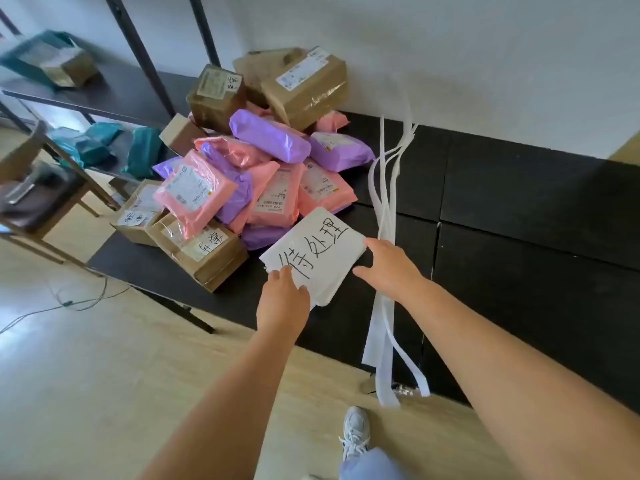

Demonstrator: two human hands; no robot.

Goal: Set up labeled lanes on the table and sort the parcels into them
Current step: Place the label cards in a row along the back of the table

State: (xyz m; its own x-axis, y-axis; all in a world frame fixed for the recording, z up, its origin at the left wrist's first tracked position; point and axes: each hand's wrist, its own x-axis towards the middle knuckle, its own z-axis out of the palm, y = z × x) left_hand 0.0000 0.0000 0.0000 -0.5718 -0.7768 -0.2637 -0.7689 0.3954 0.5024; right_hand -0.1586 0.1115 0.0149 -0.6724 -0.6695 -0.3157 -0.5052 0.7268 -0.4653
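Just in front of the parcel heap [263,161], head view looking down: a white paper sign [318,251] with large handwritten characters, lying on the black table [519,202], far edge touching or slightly tucked under the nearest purple bags. Pinched at the corner farthest from the heap by the left hand [282,299], fingers curled over the paper's edge. Touched on the edge to the right of the heap by the right hand [391,268], fingers loosely spread, tips on the paper, no clear grip visible.

Right of the heap, draped across the table and hanging off its front: several long white paper strips [384,216], passing just beside the right hand. Left of the heap, a dark shelf rack [114,91] holding green bags and a box. Nothing sorted yet: pink and purple bags piled loosely over brown boxes.

Risk of toppling loose bags onto the sign, hiding the writing, by pushing it harder against the heap. Risk of dragging the strips off the table with the right forearm. Risk of a crooked or creased sign from letting go on one side only.
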